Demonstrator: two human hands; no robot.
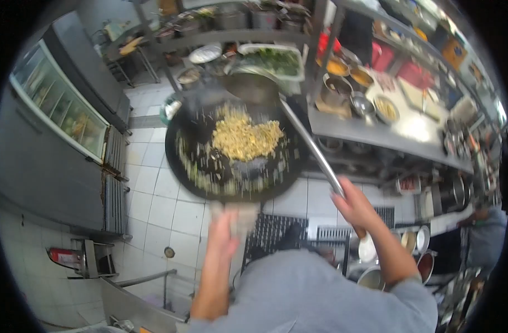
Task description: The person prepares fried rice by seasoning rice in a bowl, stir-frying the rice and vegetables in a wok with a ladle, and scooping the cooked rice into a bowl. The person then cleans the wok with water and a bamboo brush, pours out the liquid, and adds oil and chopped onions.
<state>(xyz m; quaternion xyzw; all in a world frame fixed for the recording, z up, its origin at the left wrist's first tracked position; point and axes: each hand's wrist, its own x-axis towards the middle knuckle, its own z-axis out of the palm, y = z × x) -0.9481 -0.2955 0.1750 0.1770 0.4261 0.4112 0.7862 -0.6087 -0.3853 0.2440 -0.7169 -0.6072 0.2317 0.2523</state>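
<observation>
A large black wok is held in the air in front of me, blurred by motion. My left hand is closed round a pale folded cloth at the wok's near edge. In the wok lies a mound of yellowish fried food, either rice or short noodles, with loose bits smeared around it. My right hand grips the long metal handle of a ladle. The ladle's wide bowl is over the wok's far rim.
Steel shelving and a counter with pots and bowls stand at the right. A tray of leafy greens is behind the wok. Fridges line the left. Another person is at the far right.
</observation>
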